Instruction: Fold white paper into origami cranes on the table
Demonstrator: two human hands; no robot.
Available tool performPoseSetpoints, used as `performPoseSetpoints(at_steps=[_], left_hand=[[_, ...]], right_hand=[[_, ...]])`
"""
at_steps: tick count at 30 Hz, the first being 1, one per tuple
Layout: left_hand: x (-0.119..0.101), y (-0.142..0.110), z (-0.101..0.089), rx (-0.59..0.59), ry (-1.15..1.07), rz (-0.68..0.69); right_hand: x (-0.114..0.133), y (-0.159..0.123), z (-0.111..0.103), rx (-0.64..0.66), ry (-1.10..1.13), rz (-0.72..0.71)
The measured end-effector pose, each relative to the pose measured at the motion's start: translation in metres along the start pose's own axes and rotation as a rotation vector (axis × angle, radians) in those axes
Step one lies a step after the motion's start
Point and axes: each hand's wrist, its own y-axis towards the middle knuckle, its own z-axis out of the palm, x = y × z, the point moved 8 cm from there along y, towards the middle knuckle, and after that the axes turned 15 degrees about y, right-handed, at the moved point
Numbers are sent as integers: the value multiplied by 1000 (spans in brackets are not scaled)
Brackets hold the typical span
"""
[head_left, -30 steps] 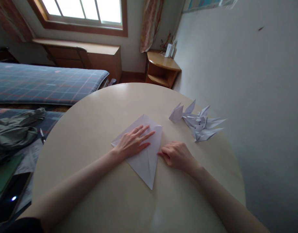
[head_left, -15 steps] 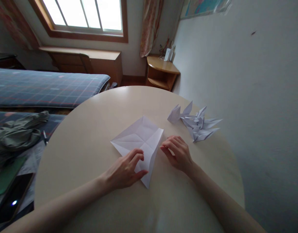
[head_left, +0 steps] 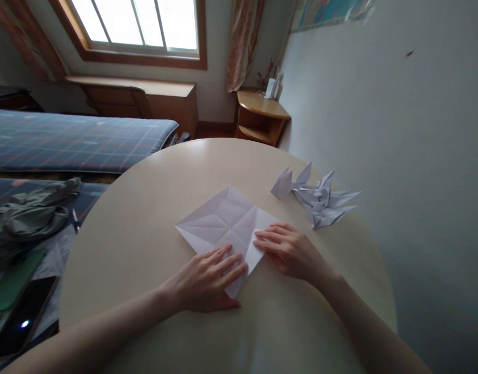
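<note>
A creased white sheet of paper (head_left: pixel 219 221) lies on the round table (head_left: pixel 137 223), one corner pointing away from me and one toward me. My left hand (head_left: pixel 215 275) rests on its near part, fingers outstretched and spread, pressing nothing but the paper. My right hand (head_left: pixel 286 249) lies over the sheet's right corner, fingers stretched flat across it. Creases cross at the middle of the sheet, and the right portion slopes at a different angle from the rest. The paper beneath both hands is hidden.
Several folded white paper shapes (head_left: pixel 319 200) with pointed tips stand at the table's right, near the wall. To the left, a bed holds a crumpled grey-green cloth (head_left: pixel 32 218), a pen (head_left: pixel 76 220), a green book (head_left: pixel 15 280) and a dark phone (head_left: pixel 23 317).
The sheet's right side, raised before, now lies opened outward to the right. My right hand has come down onto it; the left hand's curled fingers have spread flat on the paper.
</note>
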Motion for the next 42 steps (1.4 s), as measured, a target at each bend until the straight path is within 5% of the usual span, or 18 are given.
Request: performPoseSetpoints(at_steps=[7, 12, 21, 31, 38, 42], left_hand=[[-7, -4, -40, -391, 106, 76], [6, -7, -43, -479, 23, 2], [73, -15, -4, -186, 35, -571], [84, -13, 24, 54, 200, -529], [81, -11, 27, 103, 220, -479], [75, -8, 27, 117, 241, -434]], right_hand=[[-8, -5, 19, 166, 61, 120], [-11, -5, 18, 137, 131, 131], [-36, -3, 10, -185, 546, 283], [-36, -1, 18, -324, 168, 428], [27, 4, 11, -343, -214, -55], [43, -2, 16, -296, -273, -93]])
